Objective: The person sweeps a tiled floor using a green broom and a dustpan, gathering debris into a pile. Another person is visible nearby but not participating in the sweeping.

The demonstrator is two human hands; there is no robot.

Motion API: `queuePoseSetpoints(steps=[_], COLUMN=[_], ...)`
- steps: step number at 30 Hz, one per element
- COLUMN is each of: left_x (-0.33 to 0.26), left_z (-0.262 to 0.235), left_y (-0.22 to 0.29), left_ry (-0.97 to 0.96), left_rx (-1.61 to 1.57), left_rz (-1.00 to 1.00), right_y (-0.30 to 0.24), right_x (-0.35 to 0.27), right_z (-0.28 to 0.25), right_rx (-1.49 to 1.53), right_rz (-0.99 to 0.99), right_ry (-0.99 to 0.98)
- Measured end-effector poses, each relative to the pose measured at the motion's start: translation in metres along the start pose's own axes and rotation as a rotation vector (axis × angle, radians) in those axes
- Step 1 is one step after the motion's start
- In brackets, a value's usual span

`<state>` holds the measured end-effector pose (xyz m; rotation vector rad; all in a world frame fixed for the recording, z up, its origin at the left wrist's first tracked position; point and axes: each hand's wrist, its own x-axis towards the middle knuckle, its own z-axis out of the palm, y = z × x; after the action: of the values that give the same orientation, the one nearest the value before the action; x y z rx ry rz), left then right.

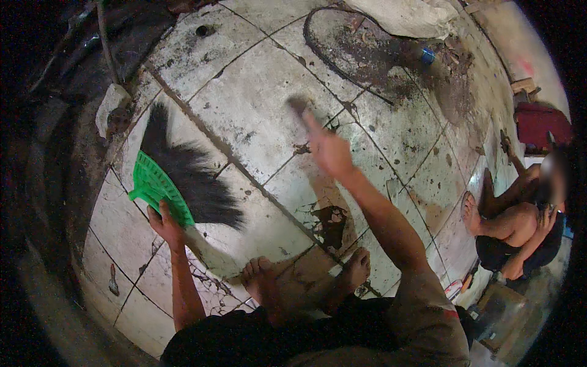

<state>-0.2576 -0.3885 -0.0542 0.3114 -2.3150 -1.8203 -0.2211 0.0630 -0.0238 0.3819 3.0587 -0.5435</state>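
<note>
My left hand is closed on the lower edge of a green plastic broom head. Its black bristles fan out to the right over the tiles, and no long handle shows on it. Farther forward and to the right, my right hand is closed on a short dark tool, smeared by motion, so its kind is unclear. The tool's tip is over the tiled floor, apart from the broom head. My bare feet are near the lower edge.
A black looped strip lies around dark dirt, with a white sack behind it. A blue scrap lies nearby. Another person sits at the right. A pale block stands at the left, and a small tool lies lower left.
</note>
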Motion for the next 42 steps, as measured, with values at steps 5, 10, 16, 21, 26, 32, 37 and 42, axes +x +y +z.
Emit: queuePoseSetpoints(steps=[5, 10, 16, 21, 26, 32, 37, 42], left_x=[0.002, 0.001, 0.005, 0.008, 0.008, 0.005, 0.004, 0.004], left_z=[0.003, -0.008, -0.004, -0.002, -0.01, -0.006, -0.007, 0.002], left_y=[0.0, -0.012, -0.006, -0.015, -0.015, -0.015, -0.013, -0.011], left_ry=[-0.011, 0.0, -0.015, -0.002, 0.017, -0.004, -0.001, 0.068], left_rx=[-0.069, -0.01, -0.054, -0.051, 0.008, -0.051, -0.081, -0.017], left_rz=[-0.018, -0.001, -0.053, -0.029, 0.016, -0.015, -0.045, -0.027], right_y=[-0.006, 0.002, -0.01, 0.014, -0.009, -0.007, 0.006, -0.01], right_x=[0.005, 0.024, 0.002, 0.047, 0.004, 0.005, 0.037, 0.007], right_z=[-0.003, -0.01, -0.005, -0.016, -0.007, 0.001, -0.012, 0.01], right_rx=[0.043, 0.036, -0.04, 0.05, 0.05, 0.079, 0.15, 0.083], right_rz=[-0.037, 0.079, 0.01, 0.104, -0.035, -0.057, 0.123, -0.18], right_ry=[0.098, 0.108, -0.065, 0.196, 0.098, 0.073, 0.211, 0.296])
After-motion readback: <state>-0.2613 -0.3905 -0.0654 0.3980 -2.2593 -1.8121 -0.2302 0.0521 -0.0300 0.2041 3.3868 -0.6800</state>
